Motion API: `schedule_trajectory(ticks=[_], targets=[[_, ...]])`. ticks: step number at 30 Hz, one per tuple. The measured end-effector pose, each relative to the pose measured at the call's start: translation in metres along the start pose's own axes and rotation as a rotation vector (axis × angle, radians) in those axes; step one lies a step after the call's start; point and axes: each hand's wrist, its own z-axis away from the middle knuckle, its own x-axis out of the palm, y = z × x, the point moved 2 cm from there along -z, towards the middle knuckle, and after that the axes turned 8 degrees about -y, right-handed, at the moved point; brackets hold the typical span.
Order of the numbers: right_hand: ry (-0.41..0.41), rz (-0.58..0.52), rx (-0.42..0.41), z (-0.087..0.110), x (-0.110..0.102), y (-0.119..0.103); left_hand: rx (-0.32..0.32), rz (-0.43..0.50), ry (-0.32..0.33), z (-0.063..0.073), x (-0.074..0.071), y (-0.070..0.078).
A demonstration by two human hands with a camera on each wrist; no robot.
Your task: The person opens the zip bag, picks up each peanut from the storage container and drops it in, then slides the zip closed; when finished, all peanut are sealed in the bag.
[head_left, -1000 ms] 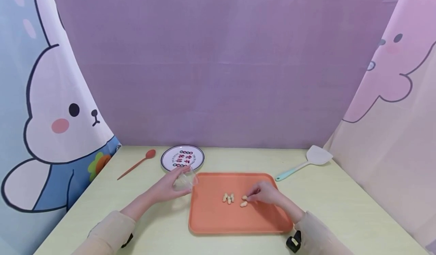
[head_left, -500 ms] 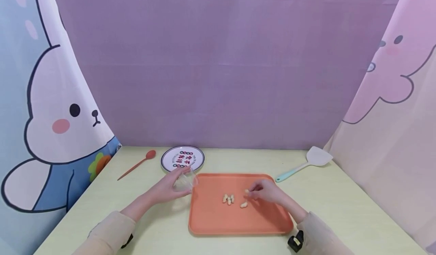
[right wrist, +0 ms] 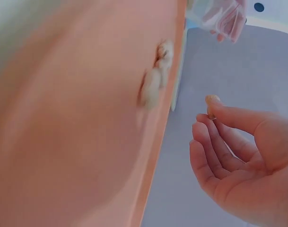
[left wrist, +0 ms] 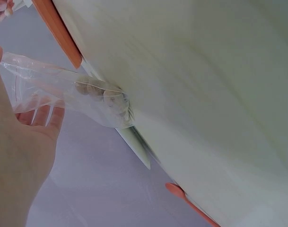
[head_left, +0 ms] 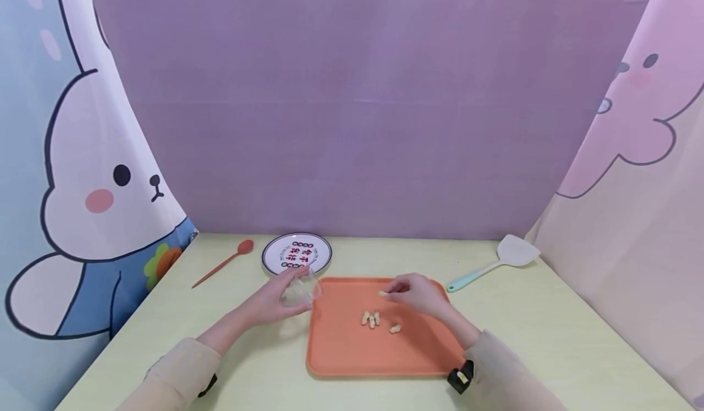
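My left hand [head_left: 275,300] holds a clear plastic bag [left wrist: 54,85] at its mouth, thumb on one side and fingers on the other, by the left edge of the orange tray [head_left: 352,356]. Several peanuts [left wrist: 108,98] lie in the bottom of the bag. Over the tray, my right hand [head_left: 418,295] pinches a peanut [right wrist: 213,100] between thumb and fingertips. Below it, a small cluster of peanuts [head_left: 371,320] lies on the tray, with a single peanut [head_left: 395,328] just to the right.
A white plate [head_left: 297,253] with red lettering stands behind my left hand. Farther left is a red spoon [head_left: 222,263]. A spatula [head_left: 508,253] with a pale green handle lies beyond the tray at the right. A purple cloth [head_left: 352,105] closes off the back.
My right hand has lifted the pinched peanut off the tray and carried it left and away from me. The left hand and the bag stay almost where they were.
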Motion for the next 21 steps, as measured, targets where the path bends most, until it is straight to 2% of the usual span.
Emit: schedule_trajectory(ticks=[8, 16, 21], targets=[[-0.025, -0.099, -0.065, -0.022, 0.014, -0.027, 0.000, 0.004, 0.000, -0.001, -0.001, -0.001], [0.013, -0.093, -0.096, -0.042, 0.032, -0.057, 0.015, 0.012, 0.007, -0.001, 0.000, -0.001], [0.017, -0.095, -0.147, -0.054, 0.043, -0.071, 0.024, 0.014, 0.012, 0.000, -0.001, 0.000]])
